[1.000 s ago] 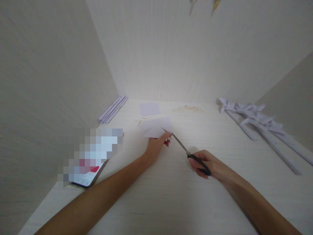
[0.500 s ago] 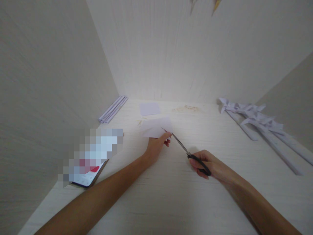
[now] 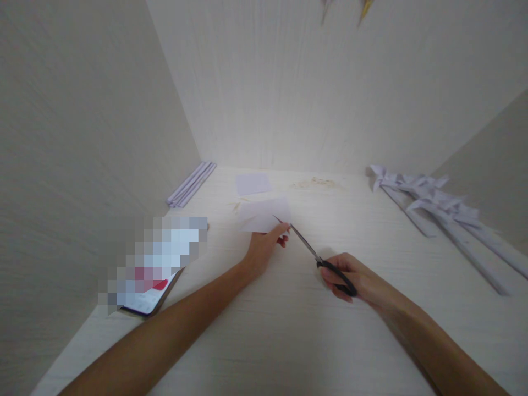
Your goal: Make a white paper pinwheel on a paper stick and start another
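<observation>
Both of my hands are busy over the pale wood-grain tabletop. My left hand pinches the near edge of a small white sheet of paper, fingers closed on it, holding it just above the surface. My right hand is closed through the black handles of a pair of scissors, whose blades reach up-left so the tips meet the paper's near edge beside my left fingertips. Beyond lies a second paper square, flat near the back wall. Rolled paper sticks lie along the left wall, and folded paper pinwheels lie at the right. A phone rests at my left forearm, its screen blurred; no writing is readable.
</observation>
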Motion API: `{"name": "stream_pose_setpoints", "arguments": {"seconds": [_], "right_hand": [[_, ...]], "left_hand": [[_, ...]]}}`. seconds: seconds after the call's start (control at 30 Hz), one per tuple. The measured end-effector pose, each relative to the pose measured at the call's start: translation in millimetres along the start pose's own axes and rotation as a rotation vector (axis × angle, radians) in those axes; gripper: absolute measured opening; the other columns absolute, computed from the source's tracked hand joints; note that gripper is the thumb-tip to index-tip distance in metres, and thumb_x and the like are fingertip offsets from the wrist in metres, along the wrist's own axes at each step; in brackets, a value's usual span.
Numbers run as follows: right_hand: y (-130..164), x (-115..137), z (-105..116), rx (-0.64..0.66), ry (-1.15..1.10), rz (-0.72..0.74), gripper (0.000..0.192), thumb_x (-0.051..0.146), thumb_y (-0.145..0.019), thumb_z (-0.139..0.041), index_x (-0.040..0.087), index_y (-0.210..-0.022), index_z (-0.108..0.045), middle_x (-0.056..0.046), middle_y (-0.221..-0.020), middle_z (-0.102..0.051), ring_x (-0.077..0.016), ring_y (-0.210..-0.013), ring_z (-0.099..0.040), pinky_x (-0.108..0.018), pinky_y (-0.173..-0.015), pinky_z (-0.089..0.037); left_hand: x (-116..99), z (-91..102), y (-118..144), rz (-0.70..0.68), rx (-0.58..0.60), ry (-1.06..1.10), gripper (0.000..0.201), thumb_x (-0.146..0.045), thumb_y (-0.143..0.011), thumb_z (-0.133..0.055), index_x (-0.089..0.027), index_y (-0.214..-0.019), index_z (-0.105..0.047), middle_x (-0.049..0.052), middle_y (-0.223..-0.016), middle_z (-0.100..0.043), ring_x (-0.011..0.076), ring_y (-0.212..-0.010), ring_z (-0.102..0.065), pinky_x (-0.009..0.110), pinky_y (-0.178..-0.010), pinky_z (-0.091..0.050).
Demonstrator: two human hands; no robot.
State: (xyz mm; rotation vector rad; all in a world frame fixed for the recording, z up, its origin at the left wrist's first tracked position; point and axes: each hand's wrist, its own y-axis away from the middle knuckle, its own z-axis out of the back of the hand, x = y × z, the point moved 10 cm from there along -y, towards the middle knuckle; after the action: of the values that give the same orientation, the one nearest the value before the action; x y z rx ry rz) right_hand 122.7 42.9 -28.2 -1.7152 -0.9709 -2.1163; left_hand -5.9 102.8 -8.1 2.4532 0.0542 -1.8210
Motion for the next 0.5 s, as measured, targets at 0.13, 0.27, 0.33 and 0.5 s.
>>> {"name": "stream_pose_setpoints", "arguments": {"seconds": [0.13,0.27,0.33,0.5], "right_hand": [[-0.5,1.2,-0.4,-0.005,-0.003,0.002,0.043,0.052,-0.067,-0.054,0.016,-0.047,-0.041,0.007,-0.034,-0.034,-0.0037,-0.029,-0.027,-0.02,-0.031,-0.014],[-0.4,1.2,0.2,-0.013,-0.005,0.001,0.042,0.05,-0.068,-0.054,0.016,-0.047,-0.04,0.006,-0.034,-0.035,-0.0033,-0.029,-0.027,-0.02,-0.031,-0.014],[-0.3,0.4,0.3,-0.007,-0.021,0.005,0.042,0.049,-0.069,-0.054,0.016,-0.047,-0.04,0.007,-0.034,-0.035,-0.0031,-0.029,-0.027,-0.02,-0.031,-0.014],[-0.1,0.6,-0.4,0.005,-0.037,0.01,0.042,0.048,-0.069,-0.054,0.016,-0.047,-0.04,0.007,-0.035,-0.034,-0.0029,-0.029,-0.028,-0.02,-0.031,-0.014]], "left_hand": [[-1.0,-0.5,0.3,-0.009,0.007,0.005,0.018,-0.03,-0.06,-0.06,-0.014,-0.054,-0.054,0.0,-0.053,-0.052,0.0086,-0.047,-0.047,0.02,-0.04,-0.037],[-1.4,-0.6,0.5,-0.019,0.008,0.012,0.017,-0.029,-0.06,-0.06,-0.014,-0.054,-0.054,-0.001,-0.053,-0.052,0.0085,-0.047,-0.047,0.02,-0.04,-0.036],[-0.8,-0.6,0.4,-0.016,0.007,0.019,0.016,-0.028,-0.06,-0.06,-0.014,-0.054,-0.054,-0.001,-0.052,-0.052,0.0082,-0.047,-0.047,0.02,-0.04,-0.036],[-2.5,-0.9,0.3,-0.034,0.012,0.024,0.017,-0.029,-0.061,-0.06,-0.014,-0.056,-0.054,-0.001,-0.052,-0.052,0.0081,-0.046,-0.047,0.02,-0.04,-0.036]]}}
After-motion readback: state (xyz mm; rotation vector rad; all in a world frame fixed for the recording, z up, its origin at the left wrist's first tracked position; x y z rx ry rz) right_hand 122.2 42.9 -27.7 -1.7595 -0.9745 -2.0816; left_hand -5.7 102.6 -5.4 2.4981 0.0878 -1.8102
